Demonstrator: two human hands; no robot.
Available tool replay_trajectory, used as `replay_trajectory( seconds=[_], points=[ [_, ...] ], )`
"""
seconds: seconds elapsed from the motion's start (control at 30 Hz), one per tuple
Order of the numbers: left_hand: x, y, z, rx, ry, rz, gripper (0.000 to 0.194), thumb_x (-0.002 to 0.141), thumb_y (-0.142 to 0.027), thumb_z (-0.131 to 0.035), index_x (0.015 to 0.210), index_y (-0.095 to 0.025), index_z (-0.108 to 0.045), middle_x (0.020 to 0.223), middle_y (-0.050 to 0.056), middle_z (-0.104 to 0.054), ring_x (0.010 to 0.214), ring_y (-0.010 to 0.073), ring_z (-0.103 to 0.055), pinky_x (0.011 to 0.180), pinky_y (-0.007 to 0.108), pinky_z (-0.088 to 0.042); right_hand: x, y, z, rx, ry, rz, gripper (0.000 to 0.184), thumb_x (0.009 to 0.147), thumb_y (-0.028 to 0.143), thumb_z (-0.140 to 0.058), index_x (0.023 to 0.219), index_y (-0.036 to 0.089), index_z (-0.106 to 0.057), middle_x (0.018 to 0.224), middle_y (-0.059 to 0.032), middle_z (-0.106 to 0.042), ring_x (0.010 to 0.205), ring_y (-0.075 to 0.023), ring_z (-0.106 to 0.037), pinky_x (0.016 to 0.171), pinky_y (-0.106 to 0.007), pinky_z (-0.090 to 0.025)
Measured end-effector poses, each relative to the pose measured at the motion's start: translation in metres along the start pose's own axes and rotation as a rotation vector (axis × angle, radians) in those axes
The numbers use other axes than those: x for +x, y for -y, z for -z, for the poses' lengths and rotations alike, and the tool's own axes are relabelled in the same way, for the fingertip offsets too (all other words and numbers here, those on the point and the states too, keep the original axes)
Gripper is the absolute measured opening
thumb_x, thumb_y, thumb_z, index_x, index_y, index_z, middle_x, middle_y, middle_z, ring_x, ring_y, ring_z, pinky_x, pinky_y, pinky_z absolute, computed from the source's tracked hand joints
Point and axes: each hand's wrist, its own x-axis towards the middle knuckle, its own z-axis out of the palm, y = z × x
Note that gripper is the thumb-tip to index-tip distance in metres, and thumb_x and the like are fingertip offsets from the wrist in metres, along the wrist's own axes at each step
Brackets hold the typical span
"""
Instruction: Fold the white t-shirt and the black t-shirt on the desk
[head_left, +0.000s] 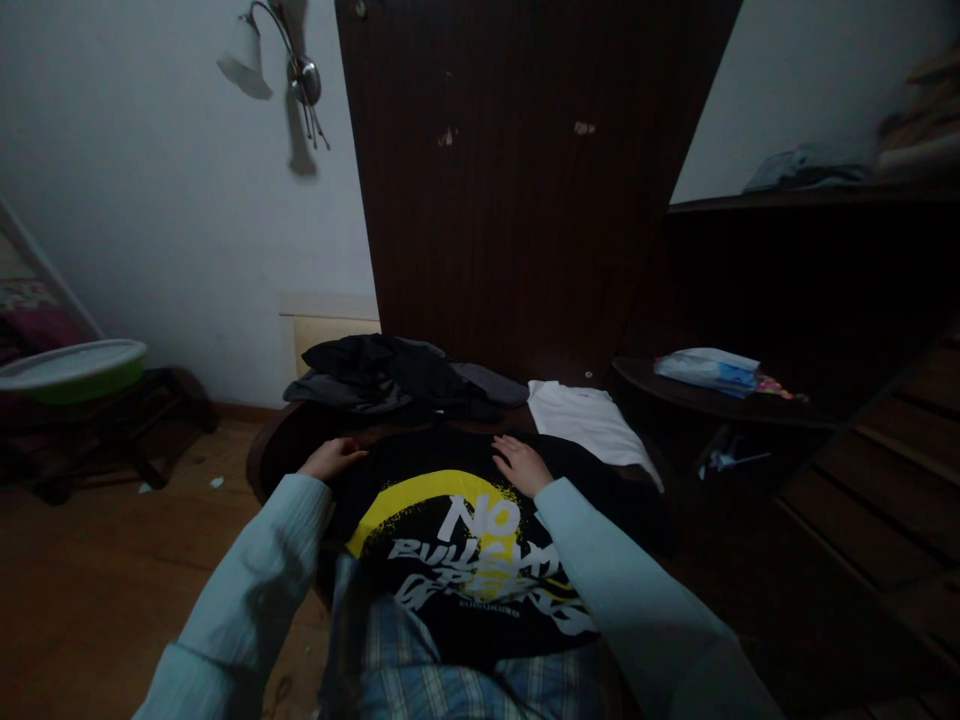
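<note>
A black T-shirt (450,630) with white lettering and a yellow curved print lies spread over a dark wooden table in front of me. My right hand (523,466) rests flat on its upper part, fingers spread, holding nothing. At the shirt's upper left edge is my left hand (332,459), with its fingers bent together on the dark cloth; its fingertips are hard to see. Behind the shirt lies a heap of black and grey clothes (397,375). To the right of that heap sits a folded white garment (589,420).
A dark wooden panel (517,200) rises behind the table. On the right, a curved shelf (637,378) carries a blue and white plastic package (709,370). A green basin (90,375) stands on a low stool at the left. A lamp (244,60) hangs on the wall.
</note>
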Motion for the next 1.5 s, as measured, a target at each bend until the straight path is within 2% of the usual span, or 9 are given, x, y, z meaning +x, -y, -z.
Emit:
replay_trajectory(
  seconds=[0.23,0.47,0.73,0.9,1.0,1.07,1.13,1.3,1.5],
  points=[
    [-0.003,0.011,0.004,-0.033,-0.137,0.025,0.041,0.065,-0.057,-0.040,0.065,-0.017,-0.052,0.065,0.003,-0.058,0.067,0.0172,-0.055,0.059,0.025,-0.041,0.000,0.002,0.002,-0.016,0.011,-0.005,0.034,0.083,0.024,-0.040,0.111,0.012,-0.057,0.122,-0.0082,-0.052,0.116,-0.0195,-0.044,0.098,-0.034,-0.034],
    [-0.025,0.016,0.013,0.052,0.030,0.068,0.047,0.055,-0.064,-0.050,0.062,-0.017,-0.057,0.063,0.002,-0.060,0.067,0.0193,-0.056,0.056,0.025,-0.040,0.000,0.000,0.000,-0.029,0.015,0.003,0.035,0.083,0.024,-0.039,0.112,0.013,-0.056,0.123,-0.0081,-0.051,0.116,-0.0195,-0.043,0.098,-0.035,-0.035],
    [-0.034,0.024,0.022,0.211,-0.009,0.034,0.032,0.070,-0.048,-0.044,0.066,-0.019,-0.057,0.069,0.002,-0.062,0.070,0.0180,-0.058,0.061,0.023,-0.042,0.000,0.002,0.001,-0.042,0.016,-0.010,0.035,0.083,0.024,-0.040,0.112,0.012,-0.056,0.123,-0.0080,-0.051,0.116,-0.0190,-0.044,0.098,-0.032,-0.035],
    [-0.039,-0.024,0.008,0.478,-0.093,-0.031,0.029,0.069,-0.038,-0.051,0.087,-0.016,-0.059,0.095,0.011,-0.061,0.092,0.0254,-0.055,0.078,0.032,-0.042,0.001,0.002,0.001,-0.036,0.017,-0.004,0.034,0.083,0.024,-0.040,0.112,0.014,-0.056,0.123,-0.0066,-0.052,0.116,-0.0192,-0.044,0.097,-0.033,-0.035],
    [-0.042,-0.072,-0.015,0.331,0.069,-0.280,0.036,0.075,-0.041,-0.044,0.101,-0.019,-0.056,0.107,0.009,-0.057,0.099,0.0217,-0.053,0.086,0.030,-0.039,0.000,0.004,0.003,-0.027,0.021,-0.011,0.034,0.083,0.024,-0.040,0.111,0.014,-0.056,0.123,-0.0070,-0.052,0.116,-0.0193,-0.043,0.097,-0.033,-0.035],
    [-0.041,-0.098,-0.034,0.291,0.149,-0.294,0.039,0.076,-0.040,-0.044,0.107,-0.018,-0.054,0.113,0.010,-0.054,0.101,0.0222,-0.052,0.086,0.031,-0.039,-0.001,0.005,0.005,-0.032,0.011,-0.012,0.033,0.083,0.024,-0.040,0.110,0.013,-0.056,0.122,-0.0075,-0.052,0.115,-0.0189,-0.043,0.097,-0.031,-0.034],
    [-0.039,-0.116,-0.051,0.319,0.137,-0.227,0.043,0.077,-0.038,-0.043,0.113,-0.017,-0.050,0.119,0.014,-0.050,0.105,0.0260,-0.050,0.088,0.036,-0.037,-0.002,0.007,0.008,-0.066,-0.021,-0.043,0.031,0.083,0.022,-0.039,0.107,0.014,-0.057,0.118,-0.0081,-0.055,0.111,-0.0188,-0.046,0.094,-0.030,-0.037],
    [-0.037,-0.130,-0.081,0.463,0.116,0.011,0.062,0.080,-0.049,-0.034,0.130,-0.013,-0.033,0.137,0.019,-0.028,0.122,0.0420,-0.025,0.090,0.053,-0.029,-0.002,0.010,0.015,-0.251,-0.062,-0.254,0.027,0.083,0.018,-0.035,0.090,0.015,-0.060,0.094,-0.0114,-0.061,0.092,-0.0209,-0.052,0.075,-0.029,-0.044],
    [-0.039,-0.131,-0.086,0.531,0.093,0.046,0.068,0.081,-0.056,-0.021,0.133,-0.013,-0.027,0.141,0.017,-0.022,0.125,0.0411,-0.019,0.093,0.051,-0.028,-0.007,0.028,0.019,-0.338,0.036,-0.290,0.030,0.084,0.023,-0.034,0.087,0.010,-0.061,0.092,-0.0140,-0.060,0.090,-0.0222,-0.052,0.068,-0.029,-0.043]
  ],
)
